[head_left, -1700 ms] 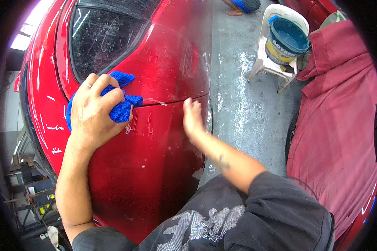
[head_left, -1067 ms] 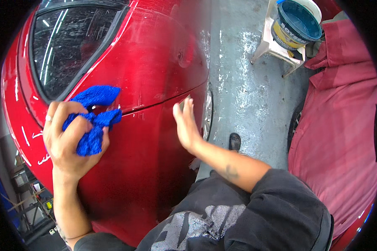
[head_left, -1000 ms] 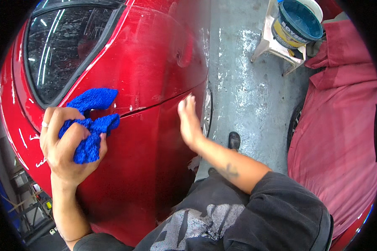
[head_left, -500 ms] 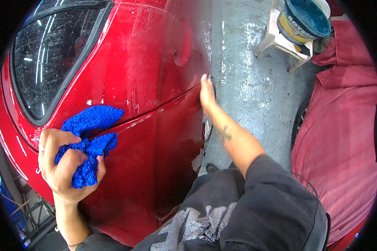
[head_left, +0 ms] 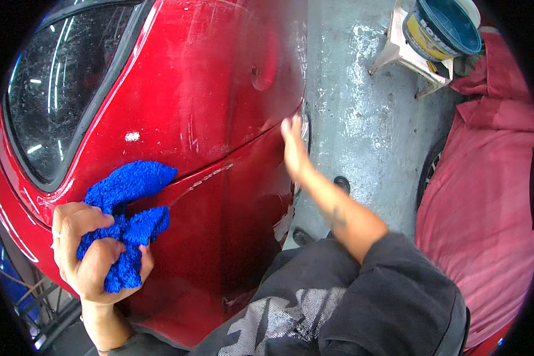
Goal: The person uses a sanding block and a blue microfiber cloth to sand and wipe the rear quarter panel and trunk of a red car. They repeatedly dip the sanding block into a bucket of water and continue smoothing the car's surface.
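At the lower left, a dark metal frame [head_left: 47, 308] stands behind a red car [head_left: 178, 255], whose side window [head_left: 65, 89] is speckled and streaked with bright reflections. Just below the window's lower corner, the person's left hand [head_left: 95, 255] grasps a bunched blue cloth [head_left: 130, 181] with curled fingers, one fold spreading over the red paintwork beyond the knuckles. Above the cloth is a small whitish patch [head_left: 132, 136], and a dark panel gap [head_left: 237, 147] runs up and to the right from it, with a pale scuffed line [head_left: 210, 176] alongside. Near the gap's far end, at the edge of the body, the right hand [head_left: 293, 151] is slightly blurred, its fingers extended; the palm side is hidden, so I cannot tell whether it grasps anything. Two dark shoes [head_left: 342, 184] show on the grey floor [head_left: 356, 130], which is shiny and worn, with whitish glare. Farther right, a white plastic chair [head_left: 391, 50] carries a dark teal bucket [head_left: 418, 41] with a yellow band, and below it a dark wheel [head_left: 434, 163] peeks from beside a wrinkled maroon cover [head_left: 480, 178] along the right side
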Demonstrator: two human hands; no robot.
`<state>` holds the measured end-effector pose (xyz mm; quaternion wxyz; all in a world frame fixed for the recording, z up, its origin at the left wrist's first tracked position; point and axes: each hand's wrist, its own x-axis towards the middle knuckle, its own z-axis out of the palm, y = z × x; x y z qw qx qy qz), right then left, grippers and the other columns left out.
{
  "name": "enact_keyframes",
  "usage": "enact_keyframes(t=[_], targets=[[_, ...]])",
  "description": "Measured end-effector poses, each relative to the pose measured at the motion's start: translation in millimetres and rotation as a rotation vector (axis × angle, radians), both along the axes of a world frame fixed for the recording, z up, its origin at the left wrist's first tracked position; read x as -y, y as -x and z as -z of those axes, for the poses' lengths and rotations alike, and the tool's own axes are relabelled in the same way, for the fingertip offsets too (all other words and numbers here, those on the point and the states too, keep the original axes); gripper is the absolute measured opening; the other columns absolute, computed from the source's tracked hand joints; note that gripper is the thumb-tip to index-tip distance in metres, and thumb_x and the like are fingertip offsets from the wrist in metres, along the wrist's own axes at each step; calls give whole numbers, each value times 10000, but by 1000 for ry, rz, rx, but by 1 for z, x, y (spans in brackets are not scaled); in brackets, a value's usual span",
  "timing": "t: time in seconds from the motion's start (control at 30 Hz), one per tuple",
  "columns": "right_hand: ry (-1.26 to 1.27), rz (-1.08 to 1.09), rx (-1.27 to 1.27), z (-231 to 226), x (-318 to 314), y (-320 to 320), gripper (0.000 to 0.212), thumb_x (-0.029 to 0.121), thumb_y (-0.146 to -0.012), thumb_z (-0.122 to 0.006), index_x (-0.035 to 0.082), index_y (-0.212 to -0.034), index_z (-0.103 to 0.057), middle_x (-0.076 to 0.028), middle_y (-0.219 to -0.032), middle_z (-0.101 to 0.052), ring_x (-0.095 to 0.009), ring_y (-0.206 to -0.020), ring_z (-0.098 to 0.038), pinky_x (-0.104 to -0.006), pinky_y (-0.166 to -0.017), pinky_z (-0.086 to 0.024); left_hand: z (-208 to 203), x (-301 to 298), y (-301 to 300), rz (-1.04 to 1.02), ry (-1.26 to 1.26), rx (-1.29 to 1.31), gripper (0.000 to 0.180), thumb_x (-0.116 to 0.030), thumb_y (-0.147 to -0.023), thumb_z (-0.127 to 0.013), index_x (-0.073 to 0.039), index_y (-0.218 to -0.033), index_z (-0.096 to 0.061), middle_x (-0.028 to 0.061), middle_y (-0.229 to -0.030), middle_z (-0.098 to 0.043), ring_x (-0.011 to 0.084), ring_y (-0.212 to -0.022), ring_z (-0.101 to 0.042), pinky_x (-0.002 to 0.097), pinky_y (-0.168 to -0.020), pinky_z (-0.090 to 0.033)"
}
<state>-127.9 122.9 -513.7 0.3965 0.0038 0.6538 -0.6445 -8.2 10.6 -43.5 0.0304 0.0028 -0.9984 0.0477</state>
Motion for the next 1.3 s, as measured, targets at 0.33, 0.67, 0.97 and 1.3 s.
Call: enact_keyframes(t=[0.33, 0.67, 0.97, 1.3], targets=[[-87, -49, -101, 34, 8, 10, 1038, 719, -1202, -326, -104, -1808, -148, -308, -1916, -128, -384, -1802, -85, -490, -1457, -95, -1, 1, -2, -11, -51, 25, 351, -48, -666, -862, -88, -818, -548, 198, -1000, -679, 382, -905, -674, 526, -827, -568], [-43, 34, -63, 29, 15, 9, 992, 660, -1222, -318, -117, -1807, -120, -324, -1915, -105, -410, -1799, -79, -487, -1460, -70, 5, -2, 0, -5, -22, 11, 366, 24, -652, -841, -82, -808, -528, 184, -978, -674, 375, -896, -684, 528, -827, -579], [116, 141, 138, 24, 19, 39, 981, 698, -1208, -349, -103, -1769, -269, -301, -1843, -324, -391, -1716, -313, -487, -1412, -238, -2, -4, 2, 30, -21, -61, 405, 0, -589, -890, -121, -770, -549, 122, -956, -724, 334, -829, -730, 471, -735, -586], [98, -27, -502, -70, -21, -57, 908, 542, -1224, -437, -86, -1812, -146, -364, -1892, -143, -499, -1778, -118, -551, -1448, -103, -11, -13, -3, 168, -3, -122, 375, 38, -673, -893, -72, -830, -570, 160, -972, -706, 341, -828, -720, 433, -739, -581]])
